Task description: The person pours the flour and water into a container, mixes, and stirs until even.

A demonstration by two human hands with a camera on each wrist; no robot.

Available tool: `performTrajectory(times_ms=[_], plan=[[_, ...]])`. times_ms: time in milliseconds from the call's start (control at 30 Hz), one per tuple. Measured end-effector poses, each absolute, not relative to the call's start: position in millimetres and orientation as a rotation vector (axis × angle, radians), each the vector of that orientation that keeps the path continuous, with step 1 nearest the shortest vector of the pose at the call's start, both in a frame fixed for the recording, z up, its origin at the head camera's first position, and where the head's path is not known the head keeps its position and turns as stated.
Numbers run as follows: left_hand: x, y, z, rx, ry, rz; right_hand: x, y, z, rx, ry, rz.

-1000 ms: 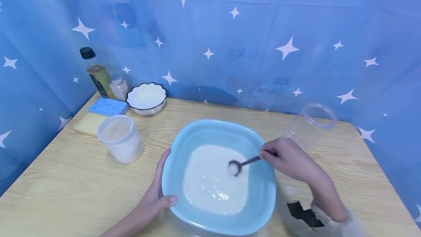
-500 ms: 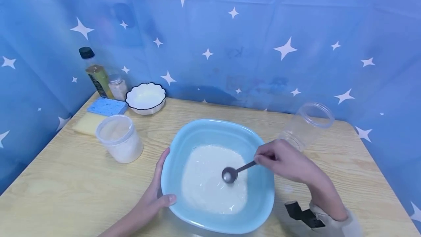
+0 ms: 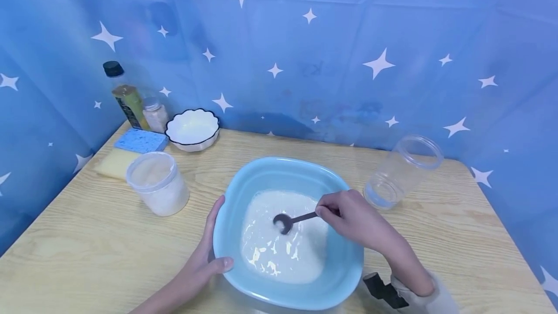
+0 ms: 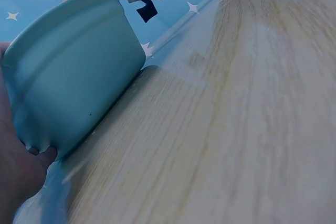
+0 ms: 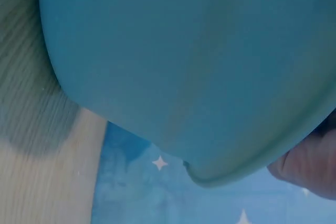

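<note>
A light blue plastic basin point(image 3: 344, 260) with white, glossy liquid point(image 3: 279, 260) in it stands on the table. At the basin's left side my left hand point(image 3: 202, 258) grips it, thumb at the rim and fingers along the outer wall. My right hand point(image 3: 355, 217) pinches the handle of a dark measuring spoon point(image 3: 302, 217) above the basin. The spoon's bowl is at the liquid, with some white in it; whether it dips below the surface I cannot tell. In the right wrist view, the basin's outer wall point(image 5: 142, 51) fills most of the picture and the spoon is hidden.
Left of the basin stands an open tub of white powder point(image 3: 163, 190). Behind it are a yellow sponge point(image 3: 114, 164), a blue sponge point(image 3: 140, 141), an oil bottle point(image 3: 130, 103), a small jar point(image 3: 155, 115) and a scalloped white bowl point(image 3: 193, 130). A clear jar point(image 3: 398, 173) stands at back right.
My right hand has carried the spoon leftward across the basin, from the right part of the liquid toward its middle. My left hand stays on the basin.
</note>
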State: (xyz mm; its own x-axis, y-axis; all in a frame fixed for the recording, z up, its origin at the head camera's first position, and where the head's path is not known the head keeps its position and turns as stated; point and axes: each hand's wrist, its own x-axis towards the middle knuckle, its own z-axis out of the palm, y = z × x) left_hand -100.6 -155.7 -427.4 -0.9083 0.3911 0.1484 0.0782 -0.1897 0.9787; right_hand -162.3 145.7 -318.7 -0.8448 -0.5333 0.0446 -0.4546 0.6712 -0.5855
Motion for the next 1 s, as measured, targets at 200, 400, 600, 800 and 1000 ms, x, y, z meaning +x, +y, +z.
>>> performTrajectory(times_ms=[200,400,600,800,1000], plan=[[-101,-154,-426,0.6,1.812,2.228,-164,158,-311,-0.79,2.822,-0.782],[-101,-153,-426,0.534,1.812,2.228,-159,173,-300,-0.915,2.604,-0.791],[-101,-155,-427,0.543,1.83,2.223,-163,153,-314,-0.978,2.537,-0.868],[-100,-154,-426,0.563,1.877,2.207,-167,155,-315,-0.864,2.744,-0.826],[-101,-154,-426,0.544,1.866,2.206,-166,176,-302,-0.8,2.796,-0.985]])
